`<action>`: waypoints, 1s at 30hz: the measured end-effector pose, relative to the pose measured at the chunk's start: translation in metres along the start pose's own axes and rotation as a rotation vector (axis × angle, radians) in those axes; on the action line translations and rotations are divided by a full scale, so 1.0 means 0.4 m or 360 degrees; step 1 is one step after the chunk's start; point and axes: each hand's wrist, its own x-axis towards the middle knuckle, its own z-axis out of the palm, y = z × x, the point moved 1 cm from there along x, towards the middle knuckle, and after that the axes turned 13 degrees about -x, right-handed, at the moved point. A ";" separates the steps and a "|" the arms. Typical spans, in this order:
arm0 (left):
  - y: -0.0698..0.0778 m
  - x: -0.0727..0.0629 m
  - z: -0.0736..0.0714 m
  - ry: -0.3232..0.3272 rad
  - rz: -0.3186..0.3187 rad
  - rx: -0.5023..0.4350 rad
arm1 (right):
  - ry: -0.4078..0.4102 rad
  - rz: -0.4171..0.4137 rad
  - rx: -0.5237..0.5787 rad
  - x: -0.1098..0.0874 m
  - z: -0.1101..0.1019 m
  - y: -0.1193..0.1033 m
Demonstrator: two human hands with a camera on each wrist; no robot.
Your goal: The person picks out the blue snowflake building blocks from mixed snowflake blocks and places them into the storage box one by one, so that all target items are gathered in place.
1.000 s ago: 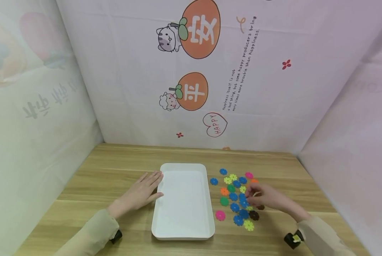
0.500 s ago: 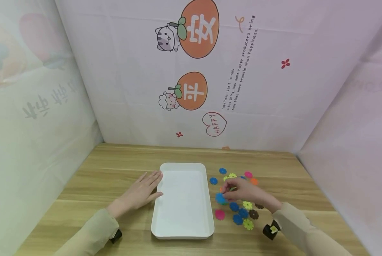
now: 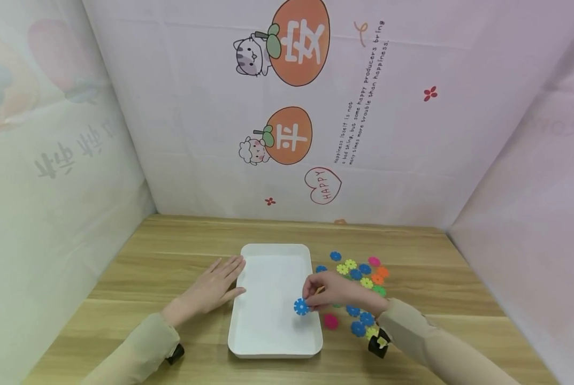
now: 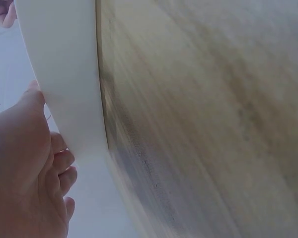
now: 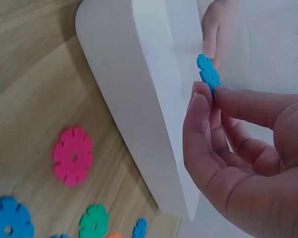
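A blue notched plastic disc [image 3: 301, 306], shaped like a flower, is pinched between the thumb and fingers of my right hand [image 3: 332, 290]. It hangs over the right part of a white rectangular tray [image 3: 272, 342]. The right wrist view shows the same blue disc [image 5: 208, 73] at the fingertips, seen nearly edge-on. My left hand [image 3: 214, 284] rests with extended fingers along the tray's left rim. In the left wrist view the left hand [image 4: 27, 168] has its thumb and fingertips at the rim of the tray [image 4: 64, 74].
Several loose flower discs lie right of the tray on the wooden table [image 3: 195, 235], among them a pink disc [image 3: 331, 321] and a green disc [image 3: 379, 290]. My right forearm covers some of them. A printed cloth wall [image 3: 209, 160] rises behind the table, with further walls at both sides.
My right hand has moved left from the scattered discs to over the tray, bringing one blue disc with it. The left hand has stayed on the rim.
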 end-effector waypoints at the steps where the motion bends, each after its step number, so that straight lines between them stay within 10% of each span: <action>1: -0.001 0.001 0.000 -0.0001 0.0000 -0.0002 | -0.0007 -0.0003 -0.0009 0.006 0.005 -0.007; 30: -0.001 0.003 -0.005 -0.0002 -0.0046 -0.0056 | -0.0165 0.0188 -0.0137 0.157 0.158 -0.112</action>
